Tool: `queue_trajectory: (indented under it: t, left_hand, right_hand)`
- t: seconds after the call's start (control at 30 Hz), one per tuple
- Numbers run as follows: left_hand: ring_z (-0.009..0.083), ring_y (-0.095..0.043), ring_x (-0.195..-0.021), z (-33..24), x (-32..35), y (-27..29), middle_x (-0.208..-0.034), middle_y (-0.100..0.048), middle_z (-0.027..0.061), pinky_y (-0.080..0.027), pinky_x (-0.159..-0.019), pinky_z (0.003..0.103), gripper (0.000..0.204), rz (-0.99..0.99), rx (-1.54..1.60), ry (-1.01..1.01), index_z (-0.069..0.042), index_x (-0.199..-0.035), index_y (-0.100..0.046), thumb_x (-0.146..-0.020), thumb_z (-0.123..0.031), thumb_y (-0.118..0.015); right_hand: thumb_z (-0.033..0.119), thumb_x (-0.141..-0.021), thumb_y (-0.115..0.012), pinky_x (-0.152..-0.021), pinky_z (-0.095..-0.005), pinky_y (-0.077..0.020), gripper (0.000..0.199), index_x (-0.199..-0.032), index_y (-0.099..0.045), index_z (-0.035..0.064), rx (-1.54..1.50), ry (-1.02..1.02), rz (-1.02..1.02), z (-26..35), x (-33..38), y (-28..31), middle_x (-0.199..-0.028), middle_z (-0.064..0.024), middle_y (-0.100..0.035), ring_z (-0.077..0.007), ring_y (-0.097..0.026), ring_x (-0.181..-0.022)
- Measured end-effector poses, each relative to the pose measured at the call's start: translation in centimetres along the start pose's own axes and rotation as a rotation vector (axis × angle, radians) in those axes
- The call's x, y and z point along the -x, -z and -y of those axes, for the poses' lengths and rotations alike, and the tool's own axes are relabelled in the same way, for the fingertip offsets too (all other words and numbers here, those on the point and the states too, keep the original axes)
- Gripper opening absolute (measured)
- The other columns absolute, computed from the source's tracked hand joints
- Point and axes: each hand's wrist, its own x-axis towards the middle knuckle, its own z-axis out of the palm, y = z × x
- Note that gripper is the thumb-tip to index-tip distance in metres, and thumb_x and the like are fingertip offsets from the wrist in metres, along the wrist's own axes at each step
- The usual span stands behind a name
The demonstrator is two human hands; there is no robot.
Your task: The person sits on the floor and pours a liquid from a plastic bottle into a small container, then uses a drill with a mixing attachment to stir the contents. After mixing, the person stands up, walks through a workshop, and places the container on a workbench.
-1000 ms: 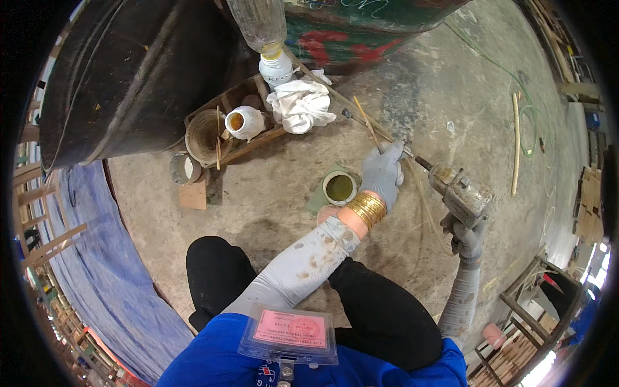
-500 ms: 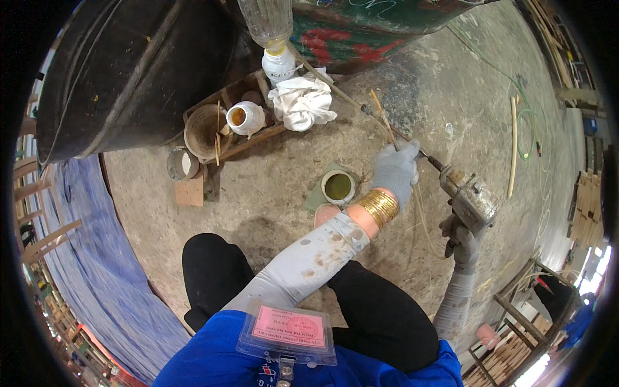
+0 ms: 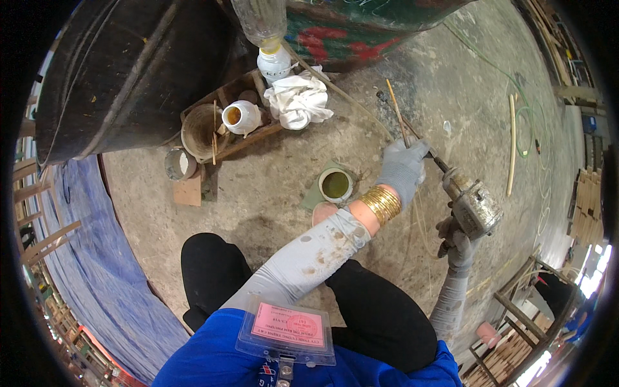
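Observation:
My left hand (image 3: 402,170), in a grey glove with gold bangles at the wrist, is closed round a thin wooden stick (image 3: 397,111) that points away from me. Beside those fingers runs the long dark shaft (image 3: 389,106) of a worn metal power drill (image 3: 472,205); whether they also touch it, I cannot tell. My right hand (image 3: 456,241), gloved too, is wrapped about the drill's underside, partly hidden by its body. Left of my left wrist, a white cup of dark green liquid (image 3: 335,185) stands on the floor.
A wooden tray (image 3: 250,140) at the far left holds a tub (image 3: 198,133), a white bottle of amber liquid (image 3: 241,119) and a crumpled white cloth (image 3: 298,100). Large drums (image 3: 138,71) stand behind. A pale rod (image 3: 512,145) and a green hose (image 3: 525,122) lie at right.
The stick in my left hand has moved a little right and farther from me. The drill's shaft has swung so its tip points farther away, and my right hand has shifted slightly with the drill.

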Motion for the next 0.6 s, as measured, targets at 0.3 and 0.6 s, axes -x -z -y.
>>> queue_trajectory:
  t: [0.3, 0.6]
  left_hand:
    - [0.0071, -0.036, -0.041, -0.7, -0.2, 0.0, -0.06, -0.047, -0.001, -0.03, -0.038, 0.024, 0.011, 0.128, 0.005, 0.137, -0.005, -0.088, -0.054, -0.094, -0.015, -0.053]
    - [0.008, -0.036, -0.04, -0.8, 0.7, -1.6, -0.056, -0.046, -0.0023, -0.031, -0.041, 0.024, 0.015, 0.147, 0.043, 0.042, -0.005, -0.086, -0.055, -0.095, -0.016, -0.051]
  right_hand:
    - [0.025, -0.079, -0.066, -0.048, -0.0246, -0.0457, 0.041, -0.111, -0.059, -0.001, 0.333, 0.065, -0.099, -2.2, 1.4, 1.1, -0.081, -0.009, -0.066, -0.0123, -0.06, -0.062]
    - [0.047, -0.074, -0.069, -0.036, -0.0212, -0.0383, 0.074, -0.123, -0.05, -0.0051, 0.236, 0.026, -0.06, -1.3, 1.5, -0.3, -0.078, -0.0092, -0.061, -0.0118, -0.054, -0.054]
